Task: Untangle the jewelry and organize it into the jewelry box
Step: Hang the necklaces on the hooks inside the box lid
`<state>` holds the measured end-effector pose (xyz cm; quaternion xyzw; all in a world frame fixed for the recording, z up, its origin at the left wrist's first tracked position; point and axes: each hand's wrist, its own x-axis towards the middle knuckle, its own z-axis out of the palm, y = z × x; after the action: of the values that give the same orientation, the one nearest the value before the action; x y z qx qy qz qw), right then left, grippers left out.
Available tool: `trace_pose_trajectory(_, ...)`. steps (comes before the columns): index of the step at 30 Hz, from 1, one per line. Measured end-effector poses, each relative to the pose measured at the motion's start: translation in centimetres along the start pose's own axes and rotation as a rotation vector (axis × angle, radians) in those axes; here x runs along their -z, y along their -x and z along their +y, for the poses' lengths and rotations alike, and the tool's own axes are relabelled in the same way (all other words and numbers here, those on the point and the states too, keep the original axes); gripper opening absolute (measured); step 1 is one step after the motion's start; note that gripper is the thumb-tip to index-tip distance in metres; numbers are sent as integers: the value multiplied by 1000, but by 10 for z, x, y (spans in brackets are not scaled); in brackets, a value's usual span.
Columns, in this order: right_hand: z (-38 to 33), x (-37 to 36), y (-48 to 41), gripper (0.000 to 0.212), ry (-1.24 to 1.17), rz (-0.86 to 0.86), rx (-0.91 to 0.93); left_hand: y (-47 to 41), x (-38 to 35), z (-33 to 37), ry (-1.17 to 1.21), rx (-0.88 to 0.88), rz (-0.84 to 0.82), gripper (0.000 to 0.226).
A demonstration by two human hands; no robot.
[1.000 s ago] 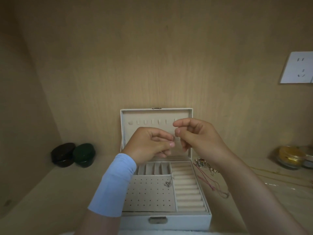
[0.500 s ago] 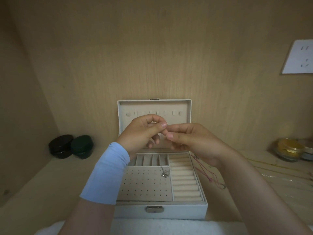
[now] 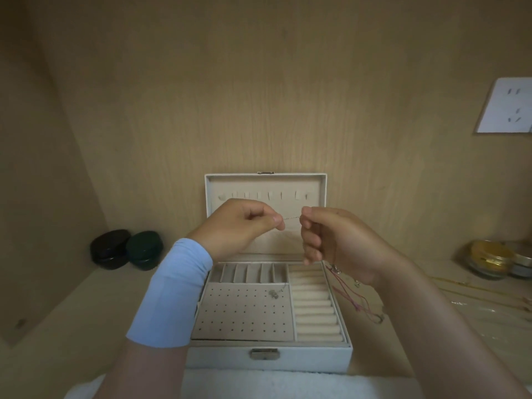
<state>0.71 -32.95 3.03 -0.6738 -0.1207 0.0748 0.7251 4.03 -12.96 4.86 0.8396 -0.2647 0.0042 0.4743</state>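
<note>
Thin chain (image 3: 291,218), taut btwn L hand (image 3: 241,226) & R hand (image 3: 336,243) w/ both grips pinched on it above jewelry box (image 3: 267,359), looks v. light, limp, kink-prone, so best held near its ends.

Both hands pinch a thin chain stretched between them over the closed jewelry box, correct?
Not quite: the jewelry box is open, its lid standing upright behind the hands, as the head view shows. The rest holds: the left hand and right hand pinch a thin chain stretched between them over it.
</note>
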Motion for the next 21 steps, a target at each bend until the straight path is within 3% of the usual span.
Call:
trace_pose_trajectory(5, -16, 10, 3, 19, 138, 88, 73, -3, -4, 3, 155, -74, 213, 23)
trace_pose_trajectory(10, -36, 19, -9, 14, 345, 294, 158, -17, -5, 15, 473, 68, 91, 25)
trace_pose_trajectory(14, -43, 23, -14, 10, 608, 224, 102, -26, -4, 17, 366, 145, 4, 24)
trace_pose_trajectory(17, -45, 28, -15, 9, 863, 178, 21, -30, -5, 10, 356, 161, 53, 24)
trace_pose_trajectory(21, -45, 33, -15, 11, 908, 143, -27, -32, -6, 1, 248, 199, 29, 23)
